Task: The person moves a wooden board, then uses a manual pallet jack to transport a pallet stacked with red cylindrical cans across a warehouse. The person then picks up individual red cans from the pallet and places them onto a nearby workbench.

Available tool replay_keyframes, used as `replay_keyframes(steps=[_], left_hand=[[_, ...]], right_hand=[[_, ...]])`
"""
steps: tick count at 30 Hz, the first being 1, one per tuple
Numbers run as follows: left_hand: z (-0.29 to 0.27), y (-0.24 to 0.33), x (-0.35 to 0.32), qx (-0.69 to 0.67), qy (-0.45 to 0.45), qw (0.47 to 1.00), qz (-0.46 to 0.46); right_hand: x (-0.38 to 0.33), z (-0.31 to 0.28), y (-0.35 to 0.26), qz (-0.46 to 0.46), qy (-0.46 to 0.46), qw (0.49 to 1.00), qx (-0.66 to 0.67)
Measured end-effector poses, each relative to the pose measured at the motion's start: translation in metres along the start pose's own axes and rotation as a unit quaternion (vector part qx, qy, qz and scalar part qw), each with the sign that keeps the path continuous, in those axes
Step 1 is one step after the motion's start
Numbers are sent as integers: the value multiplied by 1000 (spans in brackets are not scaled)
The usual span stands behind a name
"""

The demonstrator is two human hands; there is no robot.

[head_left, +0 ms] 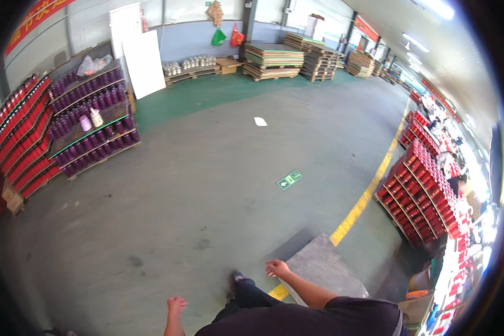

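My left hand (177, 304) hangs over the bare floor at the lower middle, its fingers curled in and nothing showing in them. To the right, my right hand (276, 269) is held out in front of my body, fingers loosely bent and a little apart, with nothing in it. It appears beside the near-left edge of a grey flat board (325, 260) lying low by the yellow line. Neither hand visibly touches anything. My dark shoe (238, 275) shows below, on the floor.
Purple bottles (89, 117) stand in tiers at left, beside racks of red bottles (25, 134). Red bottle stacks (417, 193) line the right side beyond a yellow line (369, 193). Pallets and boards (271, 59) stand at the back. White paper (260, 121) lies on the floor.
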State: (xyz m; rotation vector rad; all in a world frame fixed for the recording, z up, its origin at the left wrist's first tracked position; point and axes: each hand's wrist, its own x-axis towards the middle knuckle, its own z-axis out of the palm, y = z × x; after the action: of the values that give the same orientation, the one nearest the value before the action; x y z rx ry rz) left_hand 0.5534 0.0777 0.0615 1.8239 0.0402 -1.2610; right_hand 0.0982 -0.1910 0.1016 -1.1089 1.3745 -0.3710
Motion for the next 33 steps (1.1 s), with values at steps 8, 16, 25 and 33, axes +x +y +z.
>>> replay_keyframes(steps=[8, 16, 25, 33], left_hand=[[-97, -32, -7, 22, 70, 997, -12], [-121, -66, -19, -208, 286, 934, -43], [-102, -47, 4, -523, 299, 746, -285], [-422, 5, 94, 239, 264, 900, -251]], right_hand=[[121, 54, -70, 141, -269, 717, -628], [367, 282, -316, -214, -447, 145, -857], [388, 779, -522, -158, -342, 868, -324], [243, 964, -471, -21, -503, 662, -555]])
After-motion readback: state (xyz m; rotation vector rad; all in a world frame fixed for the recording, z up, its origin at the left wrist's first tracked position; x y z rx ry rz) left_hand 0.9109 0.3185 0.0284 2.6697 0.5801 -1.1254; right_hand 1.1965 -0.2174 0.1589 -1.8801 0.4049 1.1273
